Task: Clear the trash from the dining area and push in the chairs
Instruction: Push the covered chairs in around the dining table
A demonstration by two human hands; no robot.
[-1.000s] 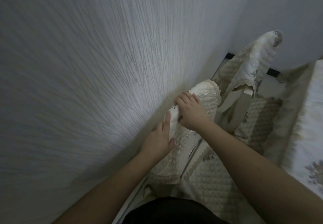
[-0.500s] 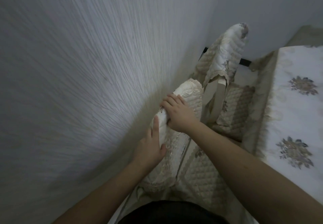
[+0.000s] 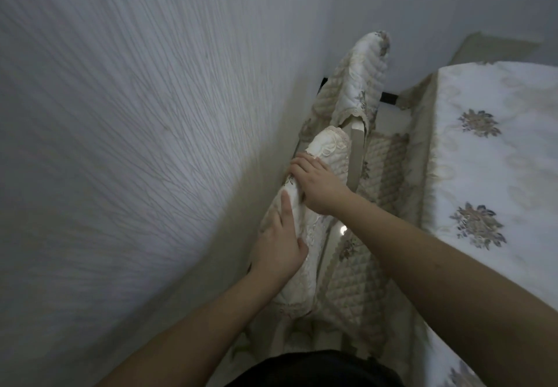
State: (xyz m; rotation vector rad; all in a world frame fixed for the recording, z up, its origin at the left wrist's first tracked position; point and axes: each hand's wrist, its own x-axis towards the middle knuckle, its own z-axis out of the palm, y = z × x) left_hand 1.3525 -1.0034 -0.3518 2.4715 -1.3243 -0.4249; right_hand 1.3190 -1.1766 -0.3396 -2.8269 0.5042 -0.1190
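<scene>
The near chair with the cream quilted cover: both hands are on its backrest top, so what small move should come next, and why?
Probably push the cream quilted chair backrest toward the white floral-clothed table. The left hand and right hand already hold its top, and its quilted seat is not fully under the cloth.

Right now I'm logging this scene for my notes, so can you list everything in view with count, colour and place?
chairs: two, cream quilted covers, in a row between wall and table; near chair, far chair
table: one, white cloth with grey-brown flowers, right side
wall: white, textured, left
baseboard: dark strip, far end, behind the far chair
dark clothing: bottom edge
left hand: grips the near chair's back top
right hand: grips the same top, farther along
</scene>
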